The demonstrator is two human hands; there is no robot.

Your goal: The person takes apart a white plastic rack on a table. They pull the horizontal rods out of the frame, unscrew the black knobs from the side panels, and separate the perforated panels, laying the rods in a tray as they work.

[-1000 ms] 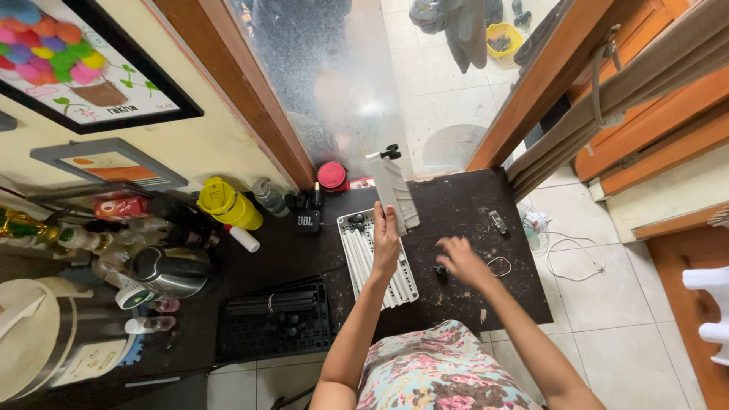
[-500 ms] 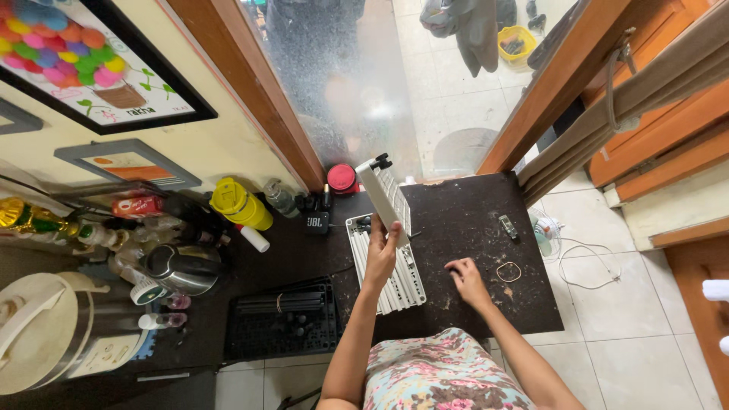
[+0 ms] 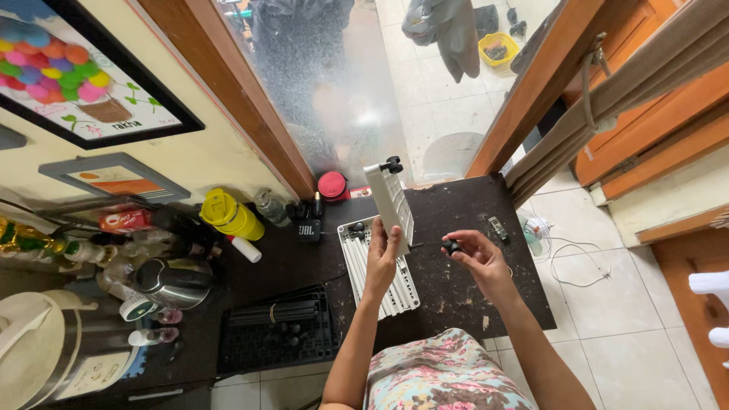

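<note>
My left hand grips a white slatted panel and holds it tilted up above the dark table. A small black wheel sits at the panel's top end. A second white slatted panel lies flat on the table under that hand. My right hand is raised over the table to the right of the panel and pinches a small black round part.
A black slatted tray lies at the left. Behind it stand a yellow bottle, a small black speaker, a red lid, a metal kettle and a white cooker. A small metal object and white cable lie at the right edge.
My left hand has lifted the white panel off the table and tilted it upright. My right hand has come up from the tabletop with the small black part.
</note>
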